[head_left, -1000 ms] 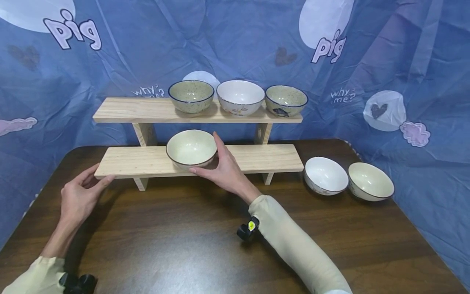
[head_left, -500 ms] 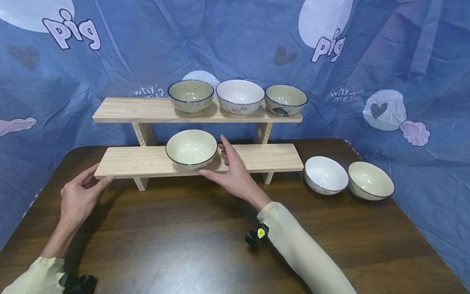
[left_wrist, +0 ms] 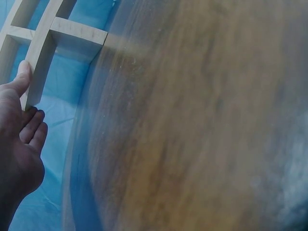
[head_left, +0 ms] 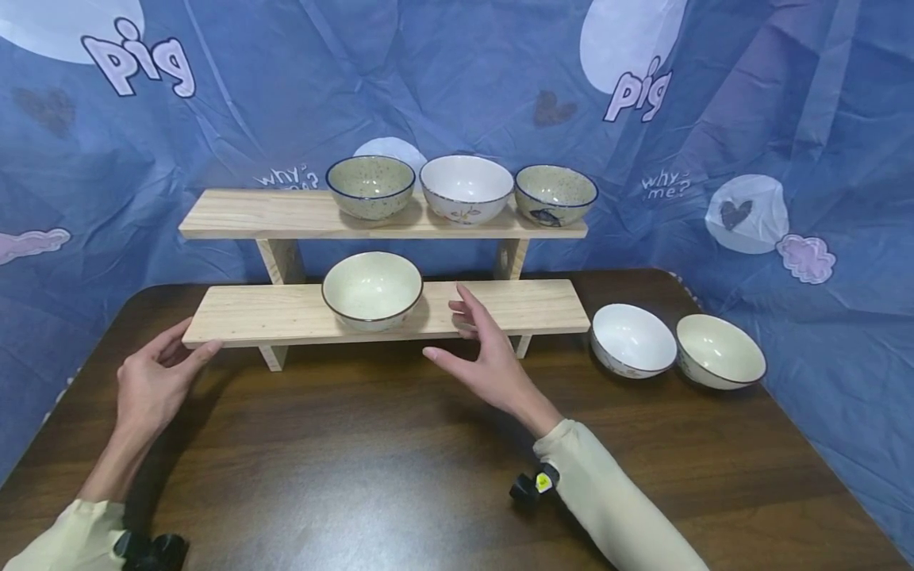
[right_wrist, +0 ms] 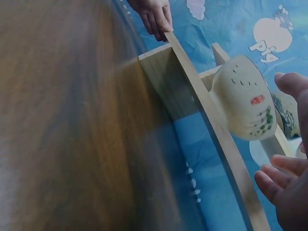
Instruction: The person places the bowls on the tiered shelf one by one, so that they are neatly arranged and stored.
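A cream bowl with a dark rim (head_left: 372,290) sits upright on the lower board of a two-tier wooden shelf (head_left: 243,311). In the right wrist view the bowl (right_wrist: 243,98) shows a red mark and green leaves on its side. My right hand (head_left: 493,361) is apart from it, to its right and in front of the lower board, thumb and fingers spread, holding nothing. My left hand (head_left: 153,381) holds the left end of the lower board between thumb and fingers. In the left wrist view the thumb of that hand (left_wrist: 21,144) lies against the board's edge.
On the upper board stand a speckled green bowl (head_left: 371,188), a white bowl (head_left: 467,189) and a second speckled bowl (head_left: 556,195). Another white bowl (head_left: 633,341) and a cream bowl (head_left: 720,352) stand on the brown table (head_left: 343,460) at right. A blue printed cloth (head_left: 457,71) hangs behind.
My right hand has let go of the cream bowl and drawn away to the right and toward me. The bowl stays on the lower board. My left hand has not moved.
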Tool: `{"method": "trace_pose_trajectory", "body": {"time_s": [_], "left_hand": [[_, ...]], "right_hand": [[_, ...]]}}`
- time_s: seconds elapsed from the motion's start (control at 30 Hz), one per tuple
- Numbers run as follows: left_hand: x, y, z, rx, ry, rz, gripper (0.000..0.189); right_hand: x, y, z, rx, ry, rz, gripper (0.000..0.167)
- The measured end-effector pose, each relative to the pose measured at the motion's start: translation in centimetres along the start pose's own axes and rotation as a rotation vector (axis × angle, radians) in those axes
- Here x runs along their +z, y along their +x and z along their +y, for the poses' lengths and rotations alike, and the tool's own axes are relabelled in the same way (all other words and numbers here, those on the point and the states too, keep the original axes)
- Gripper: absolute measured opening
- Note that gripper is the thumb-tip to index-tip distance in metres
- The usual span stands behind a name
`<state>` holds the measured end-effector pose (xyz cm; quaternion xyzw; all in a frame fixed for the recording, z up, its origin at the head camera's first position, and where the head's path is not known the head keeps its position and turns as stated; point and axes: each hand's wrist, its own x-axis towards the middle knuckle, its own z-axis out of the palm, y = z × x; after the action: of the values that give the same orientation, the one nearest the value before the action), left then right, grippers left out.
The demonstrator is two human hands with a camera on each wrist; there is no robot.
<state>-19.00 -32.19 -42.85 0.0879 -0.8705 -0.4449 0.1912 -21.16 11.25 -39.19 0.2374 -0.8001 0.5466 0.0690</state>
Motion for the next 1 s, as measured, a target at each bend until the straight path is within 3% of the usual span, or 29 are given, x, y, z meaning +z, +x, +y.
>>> {"method": "trace_pose_trajectory", "body": {"time_s": [0.53,1.0], "left_hand": [[0.0,-0.2,-0.1,-0.013,-0.020,0.026,0.065],[-0.1,-0.1,0.1,-0.012,-0.009,0.008,0.066]], "right_hand": [[-2.7,-3.6,1.3,-0.018,-0.024,0.030,0.086],[-5.9,-7.0,2.3,0.064,-0.066,0.070,0.084]]}}
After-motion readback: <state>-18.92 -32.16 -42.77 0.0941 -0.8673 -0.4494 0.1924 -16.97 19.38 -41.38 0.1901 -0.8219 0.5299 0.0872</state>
